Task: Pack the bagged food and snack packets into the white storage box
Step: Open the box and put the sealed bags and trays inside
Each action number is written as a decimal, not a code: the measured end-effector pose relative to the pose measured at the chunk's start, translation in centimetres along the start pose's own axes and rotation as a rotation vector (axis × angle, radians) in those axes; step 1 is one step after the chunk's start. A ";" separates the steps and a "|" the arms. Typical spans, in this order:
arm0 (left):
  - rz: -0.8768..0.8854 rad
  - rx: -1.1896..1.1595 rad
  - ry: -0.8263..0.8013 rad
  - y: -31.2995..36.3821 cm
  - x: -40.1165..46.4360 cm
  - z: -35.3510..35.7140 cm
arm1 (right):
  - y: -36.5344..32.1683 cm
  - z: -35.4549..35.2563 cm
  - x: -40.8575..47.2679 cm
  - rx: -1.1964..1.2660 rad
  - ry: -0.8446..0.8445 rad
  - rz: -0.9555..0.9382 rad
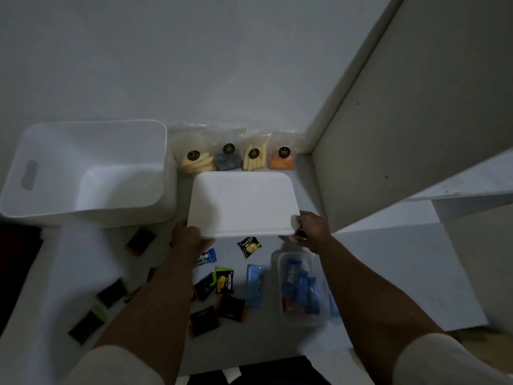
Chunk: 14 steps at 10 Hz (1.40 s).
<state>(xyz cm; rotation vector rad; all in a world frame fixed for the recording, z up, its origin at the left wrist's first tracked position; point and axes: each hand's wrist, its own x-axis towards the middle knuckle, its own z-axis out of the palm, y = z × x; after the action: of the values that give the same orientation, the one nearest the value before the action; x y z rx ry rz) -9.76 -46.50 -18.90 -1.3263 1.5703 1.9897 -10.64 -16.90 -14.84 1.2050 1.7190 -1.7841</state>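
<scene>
Head view, dim light: I see the white storage box (91, 173) sitting at the left on the white table (388, 273), tall, with rounded corners, smooth walls and an oblong handle slot in its left wall; its opening faces me and I can make out nothing inside. Its flat white lid (243, 204) is off the box, just right of it, held by both hands along its near edge. My left hand (188, 236) grips the lid's near-left corner, fingers curled under the edge; my right hand (308, 227) pinches the near-right corner, thumb on top.

Beyond the lid, four clear bags of food stand in a row against the wall: one with pale yellow slices (195, 154), one with dark bluish pieces (229, 157), one with pale sticks (255, 155) and one with orange pieces (281, 157). Each bag carries a round black sticker.

Nearer to me, snack packets lie scattered on the table: a black "Nextar" packet (249, 246), a green one (224, 280), a blue packet (206, 257) partly under my left forearm, a light-blue packet (254, 284), and several dark packets (141, 240) to the left. A clear plastic container (302, 287) at the right holds more blue packets.
</scene>
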 end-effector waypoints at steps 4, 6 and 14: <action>0.037 -0.076 0.114 -1.5 0.4 1.9 | 0.9 0.3 3.4 -0.067 -0.038 0.027; 0.042 -0.032 0.140 -1.6 0.4 2.2 | 0.8 0.3 3.6 -0.160 -0.043 -0.036; 0.419 0.761 -0.172 4.6 -6.5 -13.5 | 4.0 10.0 -8.4 -0.421 0.123 -0.346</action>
<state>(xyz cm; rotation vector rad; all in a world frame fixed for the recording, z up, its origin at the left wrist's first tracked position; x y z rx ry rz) -2.97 -58.02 -10.74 -0.5469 2.3078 1.3649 -6.01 -29.43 -11.96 0.8918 2.3440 -1.4258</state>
